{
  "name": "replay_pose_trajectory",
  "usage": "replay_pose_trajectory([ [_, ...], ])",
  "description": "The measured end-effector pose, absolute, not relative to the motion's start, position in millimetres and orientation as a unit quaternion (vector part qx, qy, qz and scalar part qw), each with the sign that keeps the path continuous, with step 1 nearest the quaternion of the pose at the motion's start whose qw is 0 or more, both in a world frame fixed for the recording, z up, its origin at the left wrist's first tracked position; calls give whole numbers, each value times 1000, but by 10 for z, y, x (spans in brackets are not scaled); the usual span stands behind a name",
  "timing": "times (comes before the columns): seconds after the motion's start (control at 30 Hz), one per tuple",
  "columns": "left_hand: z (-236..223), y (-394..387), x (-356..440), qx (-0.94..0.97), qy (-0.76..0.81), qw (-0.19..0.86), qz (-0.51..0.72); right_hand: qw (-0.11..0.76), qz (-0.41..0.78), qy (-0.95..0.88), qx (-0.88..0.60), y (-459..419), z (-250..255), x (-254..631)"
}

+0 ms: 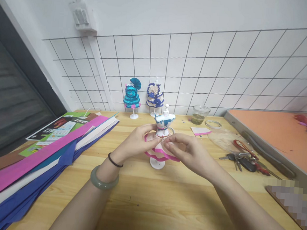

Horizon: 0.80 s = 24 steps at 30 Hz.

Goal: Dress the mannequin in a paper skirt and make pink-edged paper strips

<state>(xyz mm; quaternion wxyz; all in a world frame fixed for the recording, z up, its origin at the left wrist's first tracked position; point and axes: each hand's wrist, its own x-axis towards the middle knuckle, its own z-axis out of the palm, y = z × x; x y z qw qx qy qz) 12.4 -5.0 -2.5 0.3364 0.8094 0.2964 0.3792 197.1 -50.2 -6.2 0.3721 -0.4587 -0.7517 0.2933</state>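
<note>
Pale wooden tabletop (116,200): short of its far edge, the left hand's (134,141) parted thumb and fingers hold the paper-trimmed stand (162,132); the right hand (190,151) pinches its pink-edged skirt (160,152). Wood separates them from coloured sheets (48,156) leftward and the near edge.

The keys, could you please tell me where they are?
In the head view, the keys lie at right on the table, between the right hand and the orange board.

Left on desk (136,212): paper sheets (48,151)
Centre: stand (162,132), between left hand (138,140) and right hand (190,151)
Behind: two other stands (132,98), near wall (188,72)
Right: keys (247,164); jar (198,117) farther back
</note>
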Motion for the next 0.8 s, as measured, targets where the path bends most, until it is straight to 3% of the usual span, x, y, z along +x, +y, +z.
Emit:
replay_pose_trajectory([
  [0.4, 2, -72, 128, 814, 308, 323, 372, 414, 158, -757, -481, -423, -175, 1936],
  [0.8, 12, -76, 121, 816, 285, 342, 368, 424, 158, -742, -494, -424, -192, 1922],
])
